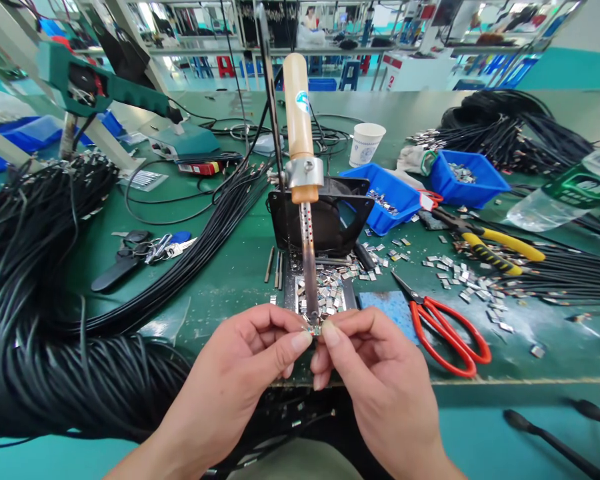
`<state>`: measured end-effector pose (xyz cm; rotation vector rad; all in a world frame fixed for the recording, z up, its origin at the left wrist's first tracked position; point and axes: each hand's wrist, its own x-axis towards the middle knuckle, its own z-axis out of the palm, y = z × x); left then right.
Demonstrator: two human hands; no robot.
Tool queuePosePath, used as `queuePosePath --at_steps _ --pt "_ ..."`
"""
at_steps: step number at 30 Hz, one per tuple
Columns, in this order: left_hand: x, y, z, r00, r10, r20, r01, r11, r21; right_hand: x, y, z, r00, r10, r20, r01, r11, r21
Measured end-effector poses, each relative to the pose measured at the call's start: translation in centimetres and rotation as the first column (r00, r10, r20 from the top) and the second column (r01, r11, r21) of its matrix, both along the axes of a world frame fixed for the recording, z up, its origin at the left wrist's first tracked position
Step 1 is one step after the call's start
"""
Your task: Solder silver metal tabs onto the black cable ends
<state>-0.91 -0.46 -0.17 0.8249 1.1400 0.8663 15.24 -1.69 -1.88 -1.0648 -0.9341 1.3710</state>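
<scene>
- The left hand (245, 373) is pinching narrow, thumb and forefinger closing on a small metal part (315, 329)
- The right hand (375, 380) is pinching the same part from the opposite side, its fingertips meeting those of the left hand
- The part is sitting between both sets of fingertips, touching the tip of the soldering iron (309, 267); finer detail of the part is too small to tell
- The iron is standing upright in a clamp just beyond the hands, wooden handle uppermost
- A tray of small metal shells (330, 293) is lying just beyond the fingertips, at the foot of the iron
- A black fan (330, 220) is standing behind the iron, farther from the hands
- Red scissors (445, 333) are lying just beside the right hand, on its outer side, on the green bench (230, 280)
- Yellow pliers (495, 247) are lying beyond the scissors, well apart from the right hand
- A heavy bundle of black cables (40, 300) is lying near the left hand, on its outer side
- A blue bin (390, 193) is sitting beyond the right hand, past the loose shells
</scene>
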Motion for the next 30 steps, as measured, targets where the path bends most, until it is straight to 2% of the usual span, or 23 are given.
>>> queuePosePath --at_steps 7,11,14,16,17,18,20,22,24,27,30 --pt "0.1 0.0 0.3 0.999 0.004 0.049 -0.002 0.999 -0.037 0.0 -0.1 -0.7 1.000 0.007 0.001 -0.007 1.000 0.004" --pt "0.1 -0.1 0.3 0.998 -0.001 0.057 0.003 0.999 -0.033 -0.2 -0.3 0.0 1.000 0.013 0.025 -0.013 1.000 -0.015" --pt "-0.1 -0.4 0.2 0.999 -0.019 0.038 0.019 1.000 -0.006 0.5 -0.7 1.1 0.990 0.045 0.134 -0.033 0.995 -0.091" --pt "-0.3 -0.7 0.2 1.000 -0.017 0.015 0.017 1.000 0.018 1.9 -0.8 1.8 0.946 0.047 0.320 -0.017 0.995 -0.095" --pt "-0.3 -0.8 0.2 1.000 -0.014 0.009 0.014 1.000 0.028 2.8 -0.7 2.1 0.891 0.024 0.454 0.006 0.998 -0.065" --pt "-0.3 -1.0 0.2 1.000 -0.010 0.005 0.010 0.999 0.034 3.9 -0.5 2.2 0.798 -0.030 0.602 0.042 0.999 -0.007" --pt "-0.4 -1.3 0.3 1.000 -0.010 0.002 0.010 0.999 0.047 6.2 0.1 2.2 0.516 -0.140 0.845 0.116 0.989 0.093" --pt "-0.5 -1.6 0.4 1.000 -0.014 -0.004 0.014 0.998 0.060 8.0 0.8 2.0 0.250 -0.114 0.962 0.117 0.989 0.087" --pt "-0.6 -1.9 0.4 1.000 -0.023 -0.005 0.024 0.997 0.075 9.0 1.4 1.8 0.054 -0.042 0.998 0.100 0.994 0.037" --pt "-0.8 -2.4 0.7 1.000 -0.030 0.004 0.029 0.995 0.093 9.0 1.7 1.8 -0.124 0.040 0.992 0.093 0.995 -0.028" --pt "-0.9 -2.8 0.9 0.999 -0.032 0.000 0.032 0.993 0.111 8.6 1.9 2.1 -0.197 0.077 0.977 0.109 0.992 -0.056"
